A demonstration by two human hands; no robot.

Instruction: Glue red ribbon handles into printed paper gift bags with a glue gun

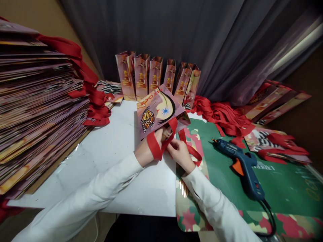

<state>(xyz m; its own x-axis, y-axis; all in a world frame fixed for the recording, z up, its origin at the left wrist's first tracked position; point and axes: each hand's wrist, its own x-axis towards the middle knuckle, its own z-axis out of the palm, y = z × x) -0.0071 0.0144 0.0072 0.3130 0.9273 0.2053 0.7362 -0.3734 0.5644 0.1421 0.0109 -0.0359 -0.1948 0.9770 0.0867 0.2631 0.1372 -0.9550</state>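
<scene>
A paper bag (161, 107) with a butterfly and a pale crescent print is tilted in front of me, its mouth toward me. My left hand (148, 148) is closed at the bag's near edge; its fingertips are partly hidden by the bag and the ribbon. A red ribbon (154, 147) loops over the left wrist and runs up to the bag's opening. Close beside it, my right hand (180, 154) pinches the ribbon near the bag's mouth. More of that ribbon curls out to the right, behind the right hand.
Several upright bags (142, 75) line the back by the curtain. A tall stack of flat bags (42, 111) fills the left. A glue gun (242, 164) lies on the green mat (222, 191). Red ribbons (224, 114) are heaped behind it, with more bags (270, 101) at right.
</scene>
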